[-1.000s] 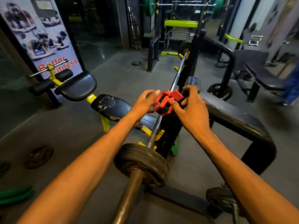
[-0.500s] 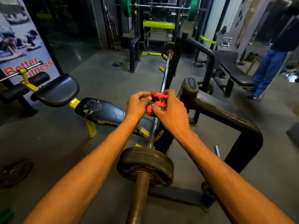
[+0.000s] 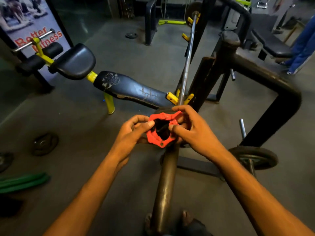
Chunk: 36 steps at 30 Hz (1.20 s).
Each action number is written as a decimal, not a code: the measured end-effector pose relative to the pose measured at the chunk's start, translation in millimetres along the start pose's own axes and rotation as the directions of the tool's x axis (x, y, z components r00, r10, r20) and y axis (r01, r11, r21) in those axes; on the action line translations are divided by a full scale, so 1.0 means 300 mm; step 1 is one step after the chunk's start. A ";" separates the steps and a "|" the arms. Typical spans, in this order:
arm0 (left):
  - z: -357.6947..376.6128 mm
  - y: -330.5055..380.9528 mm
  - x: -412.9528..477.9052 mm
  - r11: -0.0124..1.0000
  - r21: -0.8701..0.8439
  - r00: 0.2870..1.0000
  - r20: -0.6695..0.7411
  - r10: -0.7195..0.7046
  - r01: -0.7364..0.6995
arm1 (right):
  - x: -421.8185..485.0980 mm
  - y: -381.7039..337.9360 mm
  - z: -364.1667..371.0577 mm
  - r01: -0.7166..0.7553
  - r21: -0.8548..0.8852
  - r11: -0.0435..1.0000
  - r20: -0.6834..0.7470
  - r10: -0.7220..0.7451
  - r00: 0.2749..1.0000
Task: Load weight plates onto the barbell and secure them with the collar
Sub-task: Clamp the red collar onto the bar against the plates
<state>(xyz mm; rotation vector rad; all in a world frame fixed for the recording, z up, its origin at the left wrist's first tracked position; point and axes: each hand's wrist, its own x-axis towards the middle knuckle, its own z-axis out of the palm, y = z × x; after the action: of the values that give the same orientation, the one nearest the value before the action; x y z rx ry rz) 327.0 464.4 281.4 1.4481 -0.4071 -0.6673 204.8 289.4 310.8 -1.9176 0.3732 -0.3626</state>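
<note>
A red plastic collar [image 3: 157, 135] is held in both hands just above the barbell sleeve [image 3: 164, 188], its black-lined opening facing me. My left hand [image 3: 132, 133] grips its left rim with thumb and fingers. My right hand [image 3: 192, 132] pinches its right side and top. The bar's thin chrome shaft [image 3: 187, 55] runs away toward a plate at the far end. A black weight plate [image 3: 162, 109] on the near sleeve is almost hidden behind the collar and my hands.
A cracked black bench [image 3: 129, 89] on yellow legs lies to the left. A thick black rack frame [image 3: 265, 79] stands on the right with a plate [image 3: 255, 157] stored low. Loose plates [image 3: 45, 143] and green plates [image 3: 22, 182] lie on the floor at left. A person in blue trousers [image 3: 305, 46] stands far right.
Both hands have drawn the red collar back along the bar toward me, from the shaft beyond the plate to the near sleeve. The view has tilted down.
</note>
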 end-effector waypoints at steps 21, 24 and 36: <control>-0.021 -0.316 -0.768 0.987 0.141 0.997 -0.007 -0.071 0.071 | -0.818 0.125 0.198 -0.107 0.155 0.982 0.082 0.095 0.992; -0.030 -0.363 -0.780 0.982 0.164 0.995 0.020 -0.098 0.093 | -0.848 0.154 0.219 -0.093 0.136 0.986 0.082 0.083 0.993; -0.103 -0.421 -0.707 0.976 0.215 0.993 0.106 -0.054 0.031 | -0.859 0.189 0.299 -0.005 -0.039 0.999 -0.033 0.003 0.999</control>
<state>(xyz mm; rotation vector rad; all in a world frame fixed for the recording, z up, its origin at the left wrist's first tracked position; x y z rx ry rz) 164.4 624.8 182.9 1.6304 -0.5495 -0.7596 4.5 452.8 206.5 -1.9510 0.4086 -0.3874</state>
